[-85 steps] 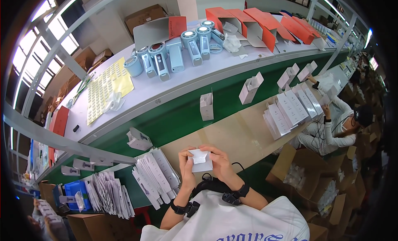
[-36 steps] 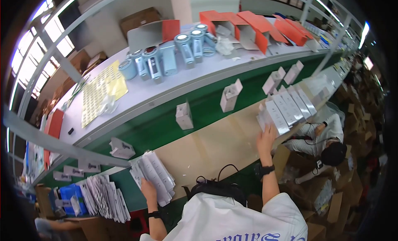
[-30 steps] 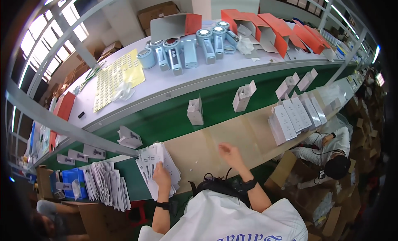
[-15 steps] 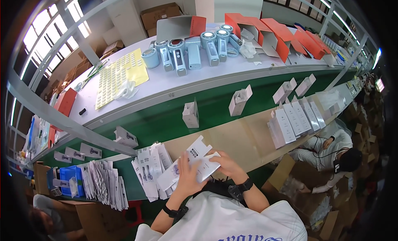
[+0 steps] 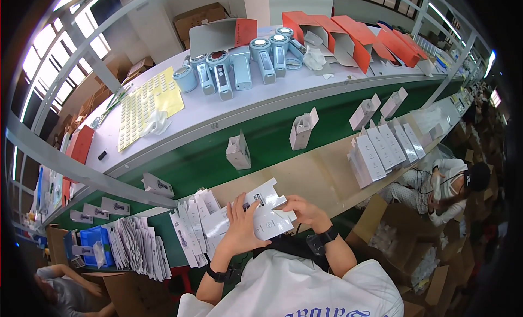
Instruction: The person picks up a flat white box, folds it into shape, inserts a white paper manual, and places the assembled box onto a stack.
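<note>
In front of my body is a white printed carton [image 5: 274, 223], partly unfolded, with flaps standing out at its far end. My left hand [image 5: 241, 230] is wrapped round its left side, thumb on the near edge and fingers over a panel. At the carton's right end, my right hand [image 5: 306, 212] pinches the edge near a flap. Just left of my left hand lies a pile of flat white cartons [image 5: 190, 227] with printed pictures of a device. My left palm hides part of the carton I hold.
Flattened cartons [image 5: 133, 246] stand packed beside a blue bin [image 5: 95, 243] at left. Upright white boxes [image 5: 376, 153] line the bench's right. Light-blue devices [image 5: 242, 71] and red-orange boxes [image 5: 354, 39] fill the raised shelf. A person [image 5: 452, 186] sits at right, another [image 5: 71, 290] at lower left.
The carton has turned in my hands, so its near panel faces up more fully. My left hand has shifted slightly left, my right hand slightly right. The person at right has straightened up.
</note>
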